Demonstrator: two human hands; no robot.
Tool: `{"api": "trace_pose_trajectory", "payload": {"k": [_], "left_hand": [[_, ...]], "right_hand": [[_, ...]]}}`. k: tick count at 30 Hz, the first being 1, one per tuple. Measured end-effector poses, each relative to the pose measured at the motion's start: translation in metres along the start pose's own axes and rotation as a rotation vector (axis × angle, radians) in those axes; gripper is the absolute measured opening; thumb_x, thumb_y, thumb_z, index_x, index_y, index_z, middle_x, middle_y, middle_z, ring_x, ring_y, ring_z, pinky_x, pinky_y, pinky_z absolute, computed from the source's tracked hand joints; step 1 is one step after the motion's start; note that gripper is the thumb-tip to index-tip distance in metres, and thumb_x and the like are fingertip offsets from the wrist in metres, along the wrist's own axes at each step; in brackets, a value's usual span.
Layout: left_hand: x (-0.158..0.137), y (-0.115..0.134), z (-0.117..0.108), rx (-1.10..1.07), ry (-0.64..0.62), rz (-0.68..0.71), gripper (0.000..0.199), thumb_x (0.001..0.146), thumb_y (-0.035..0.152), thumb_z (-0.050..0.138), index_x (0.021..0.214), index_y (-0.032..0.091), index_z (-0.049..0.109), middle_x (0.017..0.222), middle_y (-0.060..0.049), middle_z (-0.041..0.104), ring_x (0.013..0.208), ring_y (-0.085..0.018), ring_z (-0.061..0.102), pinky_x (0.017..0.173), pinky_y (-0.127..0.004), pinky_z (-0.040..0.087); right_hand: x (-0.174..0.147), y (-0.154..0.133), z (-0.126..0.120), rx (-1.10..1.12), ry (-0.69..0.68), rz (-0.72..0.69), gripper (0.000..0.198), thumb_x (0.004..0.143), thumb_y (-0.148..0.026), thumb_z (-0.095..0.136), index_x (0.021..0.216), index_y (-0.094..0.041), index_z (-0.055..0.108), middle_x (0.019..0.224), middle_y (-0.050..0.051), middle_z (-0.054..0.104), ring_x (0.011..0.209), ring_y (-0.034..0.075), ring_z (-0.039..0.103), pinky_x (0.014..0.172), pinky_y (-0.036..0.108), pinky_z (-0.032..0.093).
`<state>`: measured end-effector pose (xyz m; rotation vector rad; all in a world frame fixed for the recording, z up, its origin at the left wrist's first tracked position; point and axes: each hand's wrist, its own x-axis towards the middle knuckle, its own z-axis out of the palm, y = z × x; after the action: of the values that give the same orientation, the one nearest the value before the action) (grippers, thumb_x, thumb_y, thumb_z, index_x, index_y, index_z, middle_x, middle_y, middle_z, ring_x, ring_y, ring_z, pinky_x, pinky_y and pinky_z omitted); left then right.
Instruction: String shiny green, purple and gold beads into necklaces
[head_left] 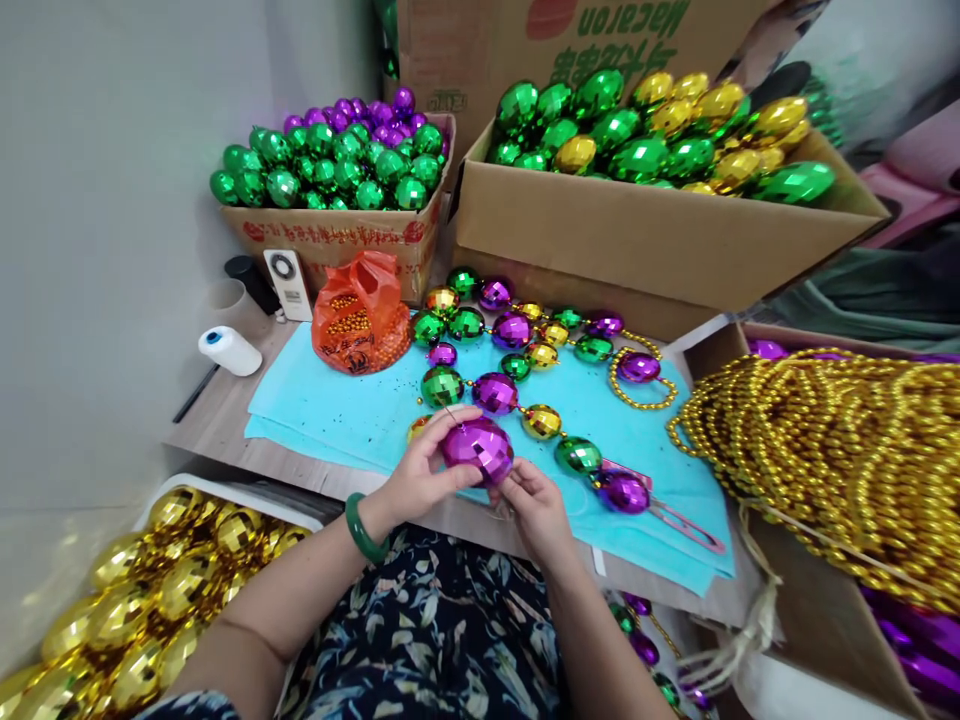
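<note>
A large shiny purple faceted bead [480,448] is held up over the table's near edge. My left hand [433,468] wraps its fingers and thumb around the bead's left side; a thin needle-like line shows by the fingertips. At the bead's lower right, my right hand [531,505] has its thumb and fingers pinched together; what they grip is too small to make out. Just beyond lies a strand of green, purple and gold beads, with a purple bead [495,394] nearest. Pink-handled scissors [690,525] lie to the right, partly under the strand.
A turquoise cloth [315,410] covers the table. On it sits a red plastic bag [361,315] of small gold beads, with a white thread spool [230,350] to its left. Bead-filled cardboard boxes [585,235] stand behind. Gold bead strings [832,450] are at right, big gold beads [187,580] at lower left.
</note>
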<state>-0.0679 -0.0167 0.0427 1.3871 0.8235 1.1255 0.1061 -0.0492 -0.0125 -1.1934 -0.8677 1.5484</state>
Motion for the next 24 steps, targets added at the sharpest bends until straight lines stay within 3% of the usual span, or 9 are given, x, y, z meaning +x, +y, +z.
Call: {"api": "trace_pose_trajectory", "payload": {"k": [3,5,10,13,16,20,22,24], "left_hand": [[0.008,-0.003,0.007,0.111,0.078,-0.032,0.033,0.093,0.039,0.046,0.106,0.019,0.069,0.119,-0.010,0.063,0.118,-0.022,0.053,0.106,-0.041,0.038],[0.014,-0.003,0.013,0.173,0.113,-0.024,0.031,0.093,0.035,0.046,0.096,0.018,0.072,0.112,-0.010,0.066,0.111,-0.021,0.057,0.102,-0.039,0.041],[0.024,0.005,0.026,0.264,0.148,0.115,0.025,0.092,0.031,0.050,0.091,0.018,0.072,0.096,-0.006,0.070,0.095,-0.017,0.062,0.091,-0.032,0.047],[0.024,0.014,0.035,0.229,0.122,0.116,0.026,0.093,0.032,0.048,0.093,0.018,0.071,0.088,-0.005,0.071,0.084,-0.015,0.064,0.080,-0.028,0.050],[0.024,0.025,0.041,0.153,0.110,0.106,0.026,0.093,0.033,0.049,0.094,0.018,0.070,0.085,-0.004,0.071,0.079,-0.014,0.065,0.074,-0.026,0.051],[0.030,0.034,0.038,-0.046,0.142,0.061,0.028,0.092,0.037,0.049,0.095,0.016,0.068,0.082,-0.005,0.070,0.073,-0.013,0.065,0.068,-0.025,0.054],[0.033,0.031,0.035,-0.101,0.110,0.055,0.031,0.092,0.039,0.050,0.107,0.017,0.065,0.091,-0.007,0.070,0.082,-0.015,0.066,0.072,-0.028,0.055],[0.033,0.019,0.035,-0.004,0.028,0.085,0.040,0.089,0.039,0.055,0.123,0.019,0.056,0.107,-0.009,0.067,0.098,-0.020,0.064,0.084,-0.035,0.054]], "right_hand": [[0.003,0.002,-0.007,0.006,0.007,0.022,0.031,0.069,-0.044,0.072,0.082,-0.018,0.062,0.059,0.000,0.059,0.051,0.013,0.051,0.045,0.022,0.037],[0.005,0.004,-0.014,-0.092,0.042,0.024,0.031,0.068,-0.045,0.070,0.079,-0.017,0.062,0.060,0.001,0.060,0.049,0.013,0.050,0.045,0.024,0.039],[0.000,-0.015,-0.022,-0.503,0.390,-0.292,0.028,0.074,-0.038,0.065,0.094,-0.018,0.068,0.096,0.010,0.069,0.073,0.019,0.060,0.060,0.030,0.048],[-0.005,-0.034,-0.011,-0.481,0.241,-0.397,0.028,0.080,-0.034,0.061,0.103,-0.020,0.068,0.104,0.010,0.070,0.080,0.019,0.063,0.066,0.031,0.051],[-0.006,-0.043,0.000,-0.419,0.108,-0.404,0.021,0.081,-0.033,0.061,0.096,-0.021,0.070,0.090,0.007,0.072,0.070,0.017,0.064,0.064,0.030,0.052],[-0.005,-0.045,-0.002,-0.387,0.092,-0.328,0.017,0.080,-0.034,0.061,0.083,-0.019,0.068,0.067,0.003,0.066,0.054,0.012,0.056,0.053,0.026,0.048],[-0.007,-0.047,-0.009,-0.359,0.118,-0.292,0.018,0.080,-0.035,0.062,0.081,-0.018,0.066,0.060,0.001,0.062,0.051,0.012,0.052,0.050,0.025,0.044],[-0.012,-0.053,-0.015,-0.281,0.155,-0.282,0.020,0.079,-0.038,0.063,0.079,-0.018,0.064,0.054,-0.001,0.057,0.048,0.011,0.049,0.046,0.024,0.039]]}}
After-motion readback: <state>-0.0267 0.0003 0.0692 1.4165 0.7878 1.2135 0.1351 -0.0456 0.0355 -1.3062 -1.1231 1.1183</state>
